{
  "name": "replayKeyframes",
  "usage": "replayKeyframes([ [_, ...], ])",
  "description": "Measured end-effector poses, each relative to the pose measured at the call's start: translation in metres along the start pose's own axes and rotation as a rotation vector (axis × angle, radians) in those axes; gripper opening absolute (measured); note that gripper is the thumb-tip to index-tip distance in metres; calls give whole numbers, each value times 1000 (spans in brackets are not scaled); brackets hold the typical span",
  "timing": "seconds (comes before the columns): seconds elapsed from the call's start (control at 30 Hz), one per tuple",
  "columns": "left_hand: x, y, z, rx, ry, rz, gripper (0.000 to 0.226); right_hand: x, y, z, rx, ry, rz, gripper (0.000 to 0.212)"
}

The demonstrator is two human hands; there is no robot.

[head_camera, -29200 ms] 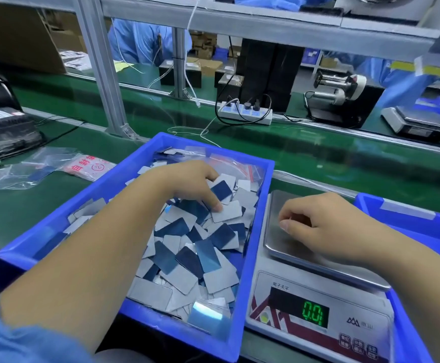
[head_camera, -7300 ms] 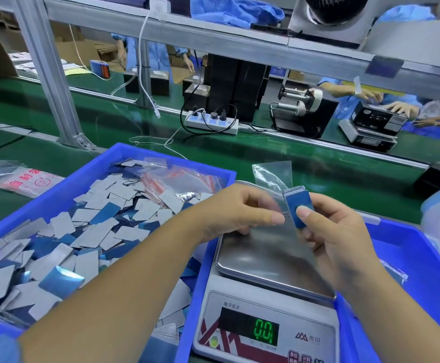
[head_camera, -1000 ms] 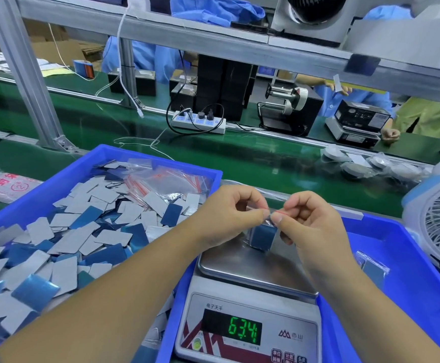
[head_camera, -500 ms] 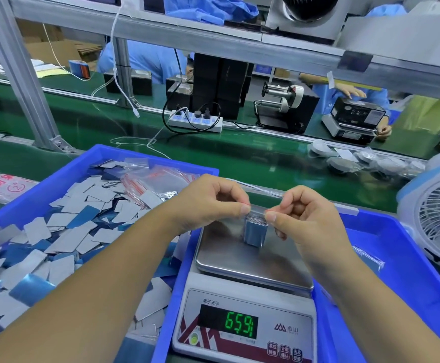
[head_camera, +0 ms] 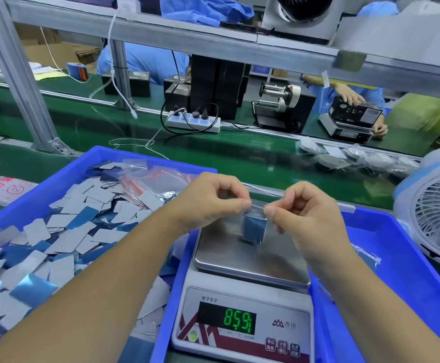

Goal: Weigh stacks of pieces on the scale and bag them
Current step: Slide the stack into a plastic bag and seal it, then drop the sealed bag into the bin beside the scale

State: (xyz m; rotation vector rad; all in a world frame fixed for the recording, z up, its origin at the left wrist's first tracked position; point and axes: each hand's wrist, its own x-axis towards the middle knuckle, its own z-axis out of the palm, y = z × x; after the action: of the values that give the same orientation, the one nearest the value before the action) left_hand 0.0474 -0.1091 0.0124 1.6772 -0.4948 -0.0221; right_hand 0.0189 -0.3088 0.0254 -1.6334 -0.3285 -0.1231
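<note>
Your left hand [head_camera: 208, 200] and right hand [head_camera: 302, 208] each pinch top edge of zip bag [head_camera: 257, 205]. Stack of blue pieces [head_camera: 253, 229] hangs inside, just below fingertips, long axis upright, bottom touching scale pan [head_camera: 240, 255]. Both hands equally near.

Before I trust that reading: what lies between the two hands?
In the head view, only the small bag's top edge spans left hand to right hand.
</note>
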Motion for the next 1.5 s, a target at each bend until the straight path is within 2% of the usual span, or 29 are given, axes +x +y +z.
replayKeyframes([
  [0.23, 2, -5, -4, 38, 46, -58, 10, 2, -3, -4, -46, 21, 48, 30],
  [0.33, 6, -1, 3, -2, 29, -50, 9, 3, -10, -4, -121, -33, 96, 21],
  [0.43, 14, 9, 16, 11, 10, -32, 21, 3, -19, -8, -285, -119, 118, 16],
  [0.5, 20, 19, 27, 13, -26, -27, 23, 2, -27, -18, -397, -120, 100, 14],
  [0.67, 31, 30, 63, 62, -56, -2, 16, -8, -36, -70, -620, -47, 70, 17],
  [0.8, 33, 23, 87, 187, -71, -16, 8, -20, -21, -105, -912, 37, 69, 19],
  [0.87, 33, 20, 92, 237, -64, -10, 8, -28, -8, -111, -1040, -44, 140, 21],
  [0.97, 32, 19, 95, 257, -56, -6, 11, -36, 12, -111, -1176, -329, 319, 10],
  [1.03, 29, 19, 94, 270, -64, -1, 12, -37, 16, -110, -1182, -376, 345, 5],
  [1.2, 24, 17, 92, 256, -79, -9, 18, -31, 8, -101, -1071, -191, 208, 15],
  [1.27, 24, 18, 90, 264, -85, -6, 21, -31, 1, -94, -1042, -171, 161, 15],
  [1.5, 23, 31, 72, 358, -139, -13, 35, -29, -31, -44, -1002, -336, -15, 12],
])
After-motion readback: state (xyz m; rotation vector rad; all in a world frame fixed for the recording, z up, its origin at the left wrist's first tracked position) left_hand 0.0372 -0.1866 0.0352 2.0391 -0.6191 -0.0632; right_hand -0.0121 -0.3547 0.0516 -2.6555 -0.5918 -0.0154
